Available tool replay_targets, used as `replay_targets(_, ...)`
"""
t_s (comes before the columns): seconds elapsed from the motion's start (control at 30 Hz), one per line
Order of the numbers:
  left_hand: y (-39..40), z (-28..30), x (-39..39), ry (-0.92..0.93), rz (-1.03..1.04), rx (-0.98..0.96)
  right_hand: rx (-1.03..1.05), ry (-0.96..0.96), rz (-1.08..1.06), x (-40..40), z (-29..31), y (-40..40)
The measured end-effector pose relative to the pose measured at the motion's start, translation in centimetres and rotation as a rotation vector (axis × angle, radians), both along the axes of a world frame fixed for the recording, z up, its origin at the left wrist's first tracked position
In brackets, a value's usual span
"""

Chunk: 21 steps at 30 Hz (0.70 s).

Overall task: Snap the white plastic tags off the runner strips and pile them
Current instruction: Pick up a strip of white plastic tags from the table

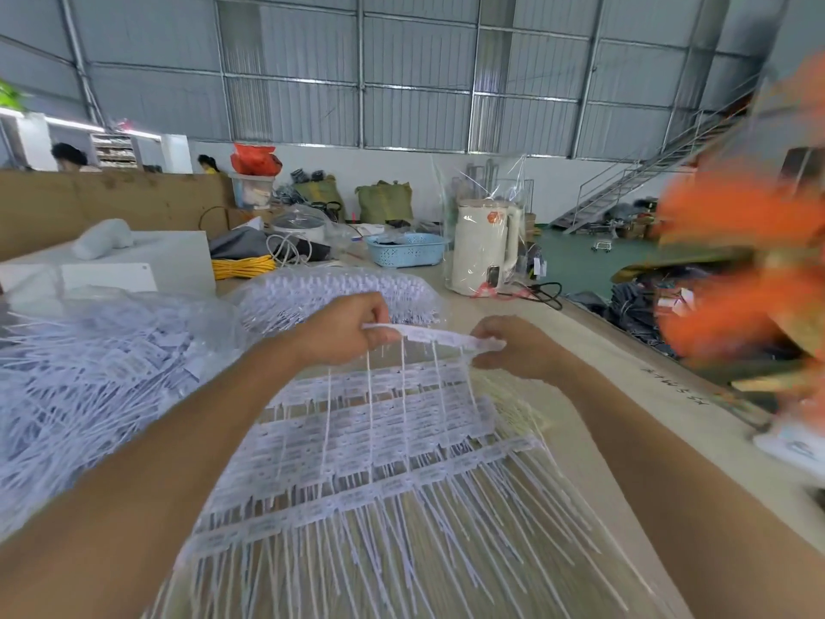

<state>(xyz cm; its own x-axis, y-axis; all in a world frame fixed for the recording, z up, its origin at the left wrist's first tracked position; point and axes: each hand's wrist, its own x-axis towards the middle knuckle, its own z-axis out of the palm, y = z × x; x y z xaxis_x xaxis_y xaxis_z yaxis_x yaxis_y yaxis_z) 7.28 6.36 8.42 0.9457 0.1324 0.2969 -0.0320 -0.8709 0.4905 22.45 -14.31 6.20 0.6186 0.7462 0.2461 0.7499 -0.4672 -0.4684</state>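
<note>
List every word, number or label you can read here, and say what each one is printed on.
None can be read for certain.
White plastic tags on the runner strips: printed lines, too small and blurred.
Strip of tags held between left hand and right hand: print blurred.
Beige table surface: dark handwritten marks near its right edge, illegible.
White electric kettle: round red sticker, unreadable.

An orange blur (750, 261) at right is unidentifiable; tag print (348, 440) is unreadable.
</note>
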Motion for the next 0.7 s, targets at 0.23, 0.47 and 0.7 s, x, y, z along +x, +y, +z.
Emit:
replay_targets(0.23,-2.0,2.9,-1.8,0.428,0.050,0.197,0.104,0.373,0.088,-1.2,2.8,-2.3)
replay_targets(0.47,-6.9,-1.5,1.8,0.133,0.028,0.133,0.129,0.436,0.143,-2.9,1.7,-1.8)
replay_targets(0.7,-8.6,-2.3,4.1,0.004,0.048,-0.132,0.137,0.461,0.088,-2.0,1.9,-2.9)
